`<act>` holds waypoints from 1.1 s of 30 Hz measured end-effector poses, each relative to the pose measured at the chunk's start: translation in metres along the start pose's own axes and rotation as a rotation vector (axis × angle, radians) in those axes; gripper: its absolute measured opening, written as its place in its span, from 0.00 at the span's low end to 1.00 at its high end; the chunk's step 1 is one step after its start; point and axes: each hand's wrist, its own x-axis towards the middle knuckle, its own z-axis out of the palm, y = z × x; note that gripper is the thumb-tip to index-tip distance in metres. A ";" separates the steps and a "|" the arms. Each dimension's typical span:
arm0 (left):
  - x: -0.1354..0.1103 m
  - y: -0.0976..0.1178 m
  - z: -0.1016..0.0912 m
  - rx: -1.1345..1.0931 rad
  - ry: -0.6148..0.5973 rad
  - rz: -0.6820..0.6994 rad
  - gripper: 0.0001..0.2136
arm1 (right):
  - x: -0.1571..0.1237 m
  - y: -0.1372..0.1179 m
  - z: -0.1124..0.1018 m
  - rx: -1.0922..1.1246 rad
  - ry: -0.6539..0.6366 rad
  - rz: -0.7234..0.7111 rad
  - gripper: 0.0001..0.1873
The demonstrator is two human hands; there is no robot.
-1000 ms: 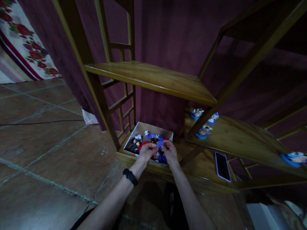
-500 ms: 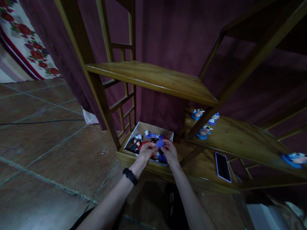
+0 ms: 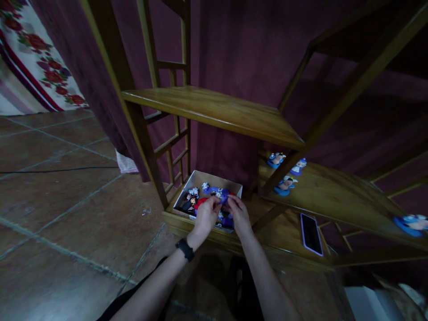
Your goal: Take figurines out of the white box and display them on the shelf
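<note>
Both my hands are over an open cardboard box (image 3: 187,183) on the shelf unit's bottom board. Between them they hold a small figurine (image 3: 224,195) with a purple base and a white upper part. My left hand (image 3: 207,215) pinches it from the left, fingertips partly hidden. On the other side, the fingers of my right hand (image 3: 238,213) close on the purple part. Several other figurines lie in the box, among them a black-and-red one (image 3: 189,204) and a white-and-purple one (image 3: 205,187). My forearms hide the box's near side.
A wooden shelf (image 3: 214,109) juts out above the box. On a lower shelf (image 3: 334,191) to the right stand several blue-based figurines (image 3: 284,185) and a purple-based one (image 3: 298,166). A phone (image 3: 310,234) lies on the bottom board. A cable (image 3: 63,170) crosses the tiled floor.
The figurine has been turned: its round purple base faced me before, and now its white part shows. My left hand has shifted slightly right and rotated.
</note>
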 end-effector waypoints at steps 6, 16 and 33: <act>-0.013 0.016 -0.010 0.531 -0.097 0.294 0.13 | -0.002 -0.004 0.004 0.170 0.062 0.080 0.13; -0.013 0.014 -0.009 0.382 -0.097 0.310 0.11 | 0.001 0.001 0.000 0.262 0.102 0.121 0.08; 0.002 0.001 0.002 -0.915 -0.058 -0.544 0.15 | 0.000 0.004 0.000 0.196 0.027 0.129 0.07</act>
